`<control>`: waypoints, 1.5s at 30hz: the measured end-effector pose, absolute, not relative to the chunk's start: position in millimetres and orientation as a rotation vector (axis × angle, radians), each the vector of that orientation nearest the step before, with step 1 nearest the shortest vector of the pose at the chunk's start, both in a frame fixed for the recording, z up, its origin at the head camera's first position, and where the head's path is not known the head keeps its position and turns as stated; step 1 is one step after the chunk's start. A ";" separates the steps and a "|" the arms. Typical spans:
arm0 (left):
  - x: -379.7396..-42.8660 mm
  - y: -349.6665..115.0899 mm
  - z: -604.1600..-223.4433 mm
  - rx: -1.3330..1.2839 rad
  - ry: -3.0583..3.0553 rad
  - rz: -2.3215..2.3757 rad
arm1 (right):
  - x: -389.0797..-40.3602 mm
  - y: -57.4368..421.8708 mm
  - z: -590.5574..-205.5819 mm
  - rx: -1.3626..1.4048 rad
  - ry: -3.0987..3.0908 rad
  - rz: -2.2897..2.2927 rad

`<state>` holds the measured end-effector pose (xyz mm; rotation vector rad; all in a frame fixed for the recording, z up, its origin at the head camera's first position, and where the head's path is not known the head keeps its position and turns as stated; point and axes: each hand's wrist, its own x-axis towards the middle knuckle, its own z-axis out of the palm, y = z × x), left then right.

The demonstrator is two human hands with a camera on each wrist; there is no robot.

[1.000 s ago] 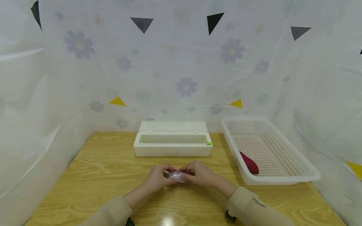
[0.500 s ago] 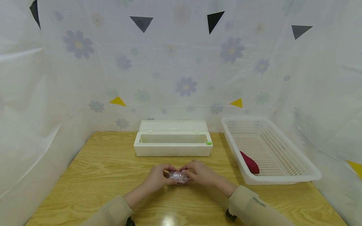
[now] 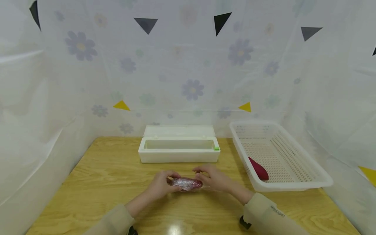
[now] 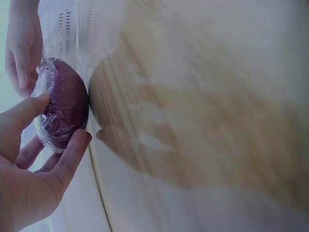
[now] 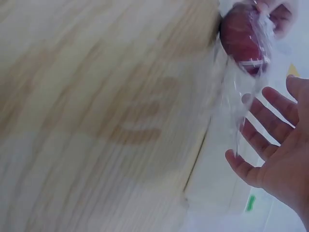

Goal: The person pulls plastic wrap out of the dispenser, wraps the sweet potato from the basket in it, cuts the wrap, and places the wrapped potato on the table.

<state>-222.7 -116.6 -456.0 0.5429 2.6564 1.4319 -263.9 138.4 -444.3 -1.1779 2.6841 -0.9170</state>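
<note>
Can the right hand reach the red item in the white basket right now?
Likely yes: the white basket is open-topped, and nothing visible covers the red item. The right hand would need to clear the basket's side wall, and the clear film at that hand could trail along.

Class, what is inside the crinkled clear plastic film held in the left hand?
A purplish-red, rounded object shows through the film; the left hand covers part of it.

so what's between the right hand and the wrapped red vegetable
Clear plastic film lies between them, reaching from the wrapped red vegetable to the right hand; the right wrist view shows it.
</note>
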 end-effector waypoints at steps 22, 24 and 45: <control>-224.4 -144.3 -453.3 0.454 2.587 1.487 | -267.9 182.2 -455.9 -1.012 2.642 -0.977; -224.8 -144.3 -452.9 0.457 2.588 1.481 | -270.1 180.6 -457.3 -1.014 2.634 -0.975; -230.1 -142.9 -452.0 0.518 2.634 1.385 | -265.9 169.5 -435.0 -0.842 2.625 -1.164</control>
